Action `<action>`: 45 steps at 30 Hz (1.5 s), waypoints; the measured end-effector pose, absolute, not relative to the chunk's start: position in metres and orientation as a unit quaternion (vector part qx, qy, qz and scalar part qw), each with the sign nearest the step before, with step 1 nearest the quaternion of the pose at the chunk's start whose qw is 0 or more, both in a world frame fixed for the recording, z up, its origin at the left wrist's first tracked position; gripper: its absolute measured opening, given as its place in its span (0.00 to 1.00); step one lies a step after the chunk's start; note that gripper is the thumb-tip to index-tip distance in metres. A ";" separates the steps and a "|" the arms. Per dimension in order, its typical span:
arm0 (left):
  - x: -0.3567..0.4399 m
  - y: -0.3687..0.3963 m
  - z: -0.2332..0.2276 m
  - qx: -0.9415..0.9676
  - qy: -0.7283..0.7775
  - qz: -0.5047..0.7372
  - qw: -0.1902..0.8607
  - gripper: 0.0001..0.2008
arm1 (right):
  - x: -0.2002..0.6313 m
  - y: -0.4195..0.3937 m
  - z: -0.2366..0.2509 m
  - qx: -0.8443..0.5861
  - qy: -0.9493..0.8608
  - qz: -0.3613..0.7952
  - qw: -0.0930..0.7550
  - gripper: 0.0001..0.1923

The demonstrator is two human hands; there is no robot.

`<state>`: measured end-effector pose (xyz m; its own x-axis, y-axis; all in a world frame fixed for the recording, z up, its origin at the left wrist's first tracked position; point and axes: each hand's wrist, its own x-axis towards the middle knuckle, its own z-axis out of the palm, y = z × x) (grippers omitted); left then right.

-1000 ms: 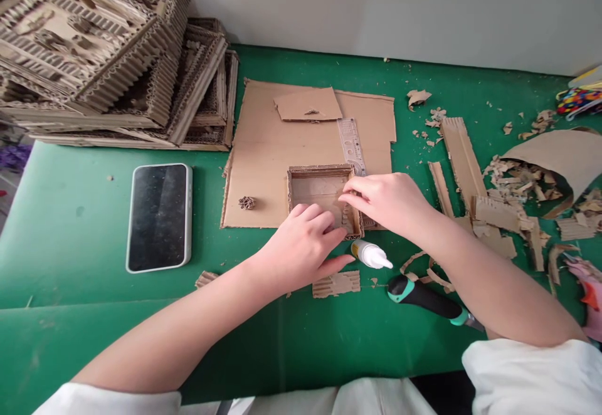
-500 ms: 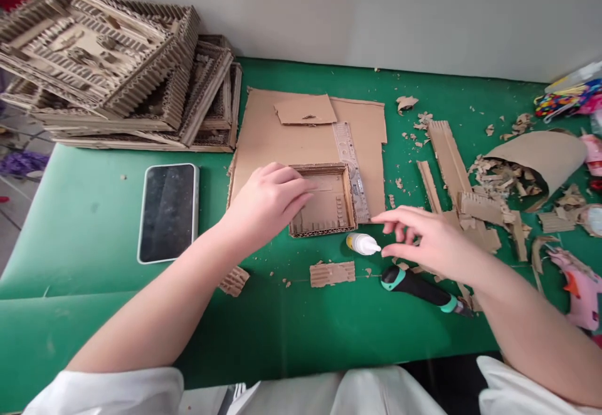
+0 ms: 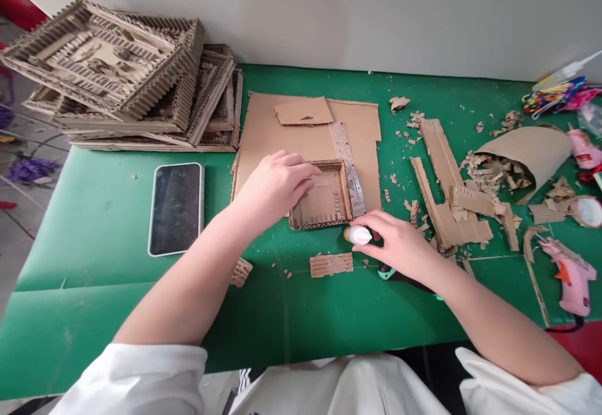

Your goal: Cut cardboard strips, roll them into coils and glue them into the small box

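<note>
A small shallow cardboard box [image 3: 320,222] with corrugated edging inside lies in the middle of the table. My left hand [image 3: 279,183] reaches over its left side, thumb and fingers drawn together; whatever they hold, if anything, is hidden. Close to the box's lower right corner, my right hand [image 3: 395,239] has its thumb and fingertips around a small white glue bottle [image 3: 358,235]. Beneath that hand a black and teal handled tool [image 3: 388,272] is partly covered. A clear ruler [image 3: 345,152] runs along the box's right side, on a flat cardboard sheet [image 3: 286,139].
Stacked corrugated cardboard trays [image 3: 117,76] stand at the back left, above a phone [image 3: 175,208]. A corrugated strip [image 3: 332,265] lies in front of the box. Cardboard scraps [image 3: 446,202], a paper cone [image 3: 531,152] spilling bits, and a pink glue gun [image 3: 571,277] occupy the right.
My right hand has moved left and closed around the glue bottle, which has shifted slightly toward the box. My left hand stays over the box. The view has shifted a little.
</note>
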<state>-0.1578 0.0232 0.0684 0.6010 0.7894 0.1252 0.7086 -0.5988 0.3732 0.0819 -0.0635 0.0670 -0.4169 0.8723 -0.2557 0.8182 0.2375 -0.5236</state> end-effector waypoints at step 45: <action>-0.125 0.003 0.092 0.682 0.387 0.376 0.493 0.18 | 0.054 -0.022 0.100 -0.525 -0.721 0.285 0.350 0.12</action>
<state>-0.1254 0.0031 0.0916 0.4171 0.8993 0.1314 0.1580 -0.2141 0.9639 0.0544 -0.0217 0.0996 -0.2035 0.9574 0.2050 0.5580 0.2855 -0.7792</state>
